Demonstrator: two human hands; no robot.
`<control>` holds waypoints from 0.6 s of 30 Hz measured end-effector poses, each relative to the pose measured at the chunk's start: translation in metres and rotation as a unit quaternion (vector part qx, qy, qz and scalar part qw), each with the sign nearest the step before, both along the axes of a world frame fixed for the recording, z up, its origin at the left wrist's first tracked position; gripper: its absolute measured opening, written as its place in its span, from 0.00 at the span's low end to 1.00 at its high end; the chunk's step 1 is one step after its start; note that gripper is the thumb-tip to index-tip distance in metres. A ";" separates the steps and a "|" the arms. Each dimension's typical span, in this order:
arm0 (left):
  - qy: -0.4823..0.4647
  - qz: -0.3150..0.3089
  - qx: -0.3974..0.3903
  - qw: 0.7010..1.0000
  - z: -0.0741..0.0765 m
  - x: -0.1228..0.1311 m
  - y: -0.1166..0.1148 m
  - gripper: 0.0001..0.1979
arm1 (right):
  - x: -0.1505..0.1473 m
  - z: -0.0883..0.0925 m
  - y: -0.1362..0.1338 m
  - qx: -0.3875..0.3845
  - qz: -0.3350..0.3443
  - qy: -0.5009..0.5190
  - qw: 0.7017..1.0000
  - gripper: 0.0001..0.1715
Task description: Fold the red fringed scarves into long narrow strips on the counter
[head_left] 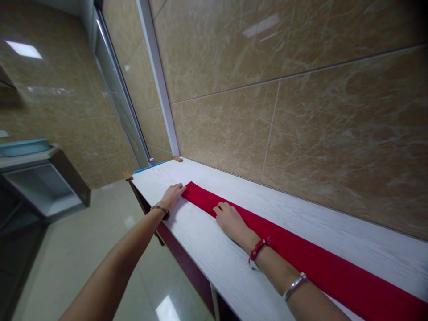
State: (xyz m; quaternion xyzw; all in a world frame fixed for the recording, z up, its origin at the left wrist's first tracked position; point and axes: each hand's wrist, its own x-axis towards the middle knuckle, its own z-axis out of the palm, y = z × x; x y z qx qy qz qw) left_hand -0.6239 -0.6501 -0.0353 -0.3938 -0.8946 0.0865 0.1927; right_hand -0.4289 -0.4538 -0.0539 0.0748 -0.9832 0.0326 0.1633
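A long strip of red cloth (284, 232) lies flat along the white table (207, 240), running from the middle of the view to the lower right. At its far left end, my left hand (173, 195) touches the cloth's edge with its fingertips, fingers close together. Farther along the strip, my right hand (230, 218) rests on the near side of the cloth with its fingers curled down onto it. Whether either hand pinches the fabric cannot be made out.
A tan marbled wall (301, 133) runs along the table's back edge. A blue item (149, 167) shows at the table's far end. On the left, a light blue basin (25, 147) stands on a counter above the tiled floor (87, 240).
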 end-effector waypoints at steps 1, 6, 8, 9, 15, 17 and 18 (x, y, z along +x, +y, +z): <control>-0.005 -0.006 0.007 1.000 0.002 0.001 0.000 0.16 | 0.000 -0.003 0.002 -0.014 0.009 -0.006 1.000 0.19; -0.038 -0.080 0.020 0.996 -0.001 0.017 0.017 0.22 | -0.002 -0.012 0.006 -0.032 0.050 -0.054 0.997 0.28; -0.064 -0.119 0.014 0.991 -0.009 0.026 0.031 0.21 | -0.002 -0.012 0.006 -0.032 0.052 -0.065 0.996 0.30; -0.085 -0.129 0.015 0.988 -0.014 0.030 0.038 0.21 | -0.002 -0.011 0.006 -0.032 0.052 -0.068 0.996 0.30; -0.187 -0.073 0.015 0.980 -0.030 0.023 0.044 0.23 | 0.000 -0.008 0.006 -0.029 0.052 -0.099 0.993 0.32; -0.190 -0.050 0.017 0.980 -0.029 0.015 0.039 0.23 | 0.000 -0.007 0.006 -0.030 0.056 -0.108 0.992 0.32; -0.190 -0.040 0.017 0.981 -0.028 0.012 0.037 0.23 | -0.001 -0.006 0.006 -0.031 0.057 -0.113 0.991 0.32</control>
